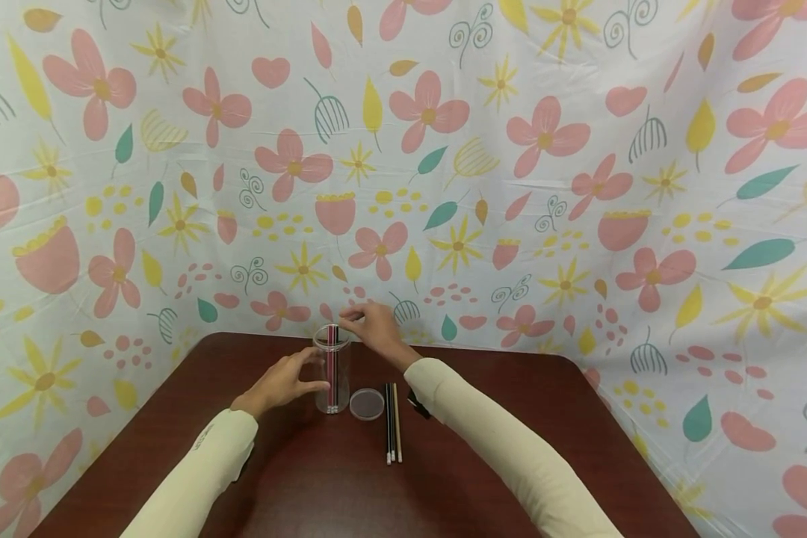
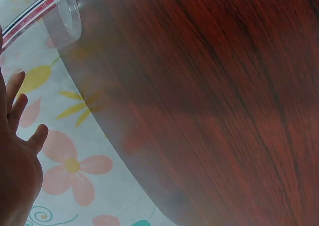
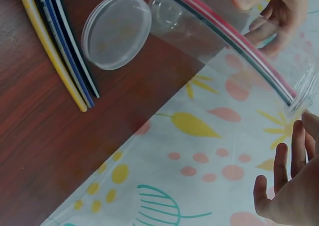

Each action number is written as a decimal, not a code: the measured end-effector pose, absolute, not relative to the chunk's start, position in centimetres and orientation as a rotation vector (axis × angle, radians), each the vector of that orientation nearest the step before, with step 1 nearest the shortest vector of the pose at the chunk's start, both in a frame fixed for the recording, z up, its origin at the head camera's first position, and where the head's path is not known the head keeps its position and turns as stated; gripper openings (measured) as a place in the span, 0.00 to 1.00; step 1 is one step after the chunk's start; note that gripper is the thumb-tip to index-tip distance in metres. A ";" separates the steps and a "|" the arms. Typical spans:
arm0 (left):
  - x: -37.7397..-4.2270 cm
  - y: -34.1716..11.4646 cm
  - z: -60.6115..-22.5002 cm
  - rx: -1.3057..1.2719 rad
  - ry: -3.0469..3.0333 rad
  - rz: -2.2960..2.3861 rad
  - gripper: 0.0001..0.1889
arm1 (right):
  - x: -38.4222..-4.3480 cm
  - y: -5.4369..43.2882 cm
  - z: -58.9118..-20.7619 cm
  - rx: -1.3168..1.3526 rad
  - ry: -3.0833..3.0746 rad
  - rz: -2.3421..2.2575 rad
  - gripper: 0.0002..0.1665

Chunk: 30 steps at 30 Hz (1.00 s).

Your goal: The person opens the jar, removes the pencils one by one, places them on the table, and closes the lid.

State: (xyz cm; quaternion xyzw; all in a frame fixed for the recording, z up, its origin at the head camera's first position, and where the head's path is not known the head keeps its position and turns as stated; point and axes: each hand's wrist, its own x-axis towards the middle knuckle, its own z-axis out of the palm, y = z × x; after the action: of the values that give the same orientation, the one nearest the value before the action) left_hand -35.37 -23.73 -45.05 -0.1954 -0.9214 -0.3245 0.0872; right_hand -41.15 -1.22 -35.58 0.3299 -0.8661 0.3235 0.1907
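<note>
A clear plastic jar [image 1: 341, 381] stands upright on the table, with red and black pencils [image 1: 332, 370] upright inside it, eraser ends down. My left hand [image 1: 279, 381] holds the jar from its left side, thumb across the front and fingers behind. In the right wrist view the left hand [image 3: 276, 19] curls around the jar's lower part. My right hand [image 1: 376, 327] is at the jar's mouth, fingertips right by the rim and the pencil tops. Its fingers spread loosely in the right wrist view, with nothing seen between them.
A round clear lid [image 1: 367, 404] lies just right of the jar. Beside it, black and gold pencils [image 1: 393, 422] lie side by side, eraser ends toward me. The dark wooden table [image 1: 350, 486] meets a flower-print cloth [image 1: 430, 187] at its back edge.
</note>
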 end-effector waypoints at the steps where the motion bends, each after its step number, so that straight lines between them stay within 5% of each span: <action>1: -35.4 -23.7 -45.0 -0.585 -2.744 -0.967 0.39 | -41.1 -1.4 -35.6 0.934 -2.432 0.914 0.13; 30: -35.1 -23.5 -44.8 -0.609 -2.728 -0.942 0.38 | -40.5 -2.9 -36.1 1.005 -2.458 0.832 0.07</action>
State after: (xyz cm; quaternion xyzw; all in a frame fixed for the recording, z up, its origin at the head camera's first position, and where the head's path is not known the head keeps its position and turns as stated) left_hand -35.10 -23.52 -44.79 -0.2055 -0.9207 -0.3178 0.0959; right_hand -40.51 -2.85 -36.13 0.3554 -0.8691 0.2941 0.1785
